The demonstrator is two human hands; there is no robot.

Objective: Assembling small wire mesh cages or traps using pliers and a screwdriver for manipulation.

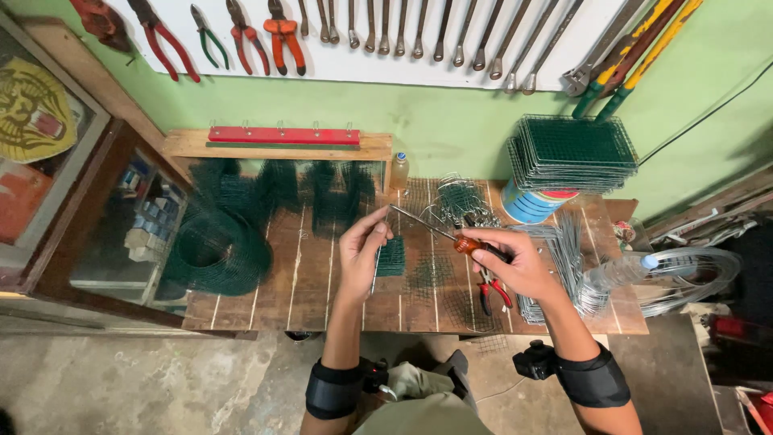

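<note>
Roll of green wire mesh (216,251) at the left of the wooden workbench (314,298), stack of green mesh panels (573,151) on a blue tin (527,205), small bottle (398,171), red-handled pliers (493,292), wrenches (419,28) hung on the wall, wire coil (696,274).

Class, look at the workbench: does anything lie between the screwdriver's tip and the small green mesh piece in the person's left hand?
Nothing visible does. The right hand holds the screwdriver, whose shaft reaches over bare bench to the left hand, which holds the small green mesh piece.
</note>
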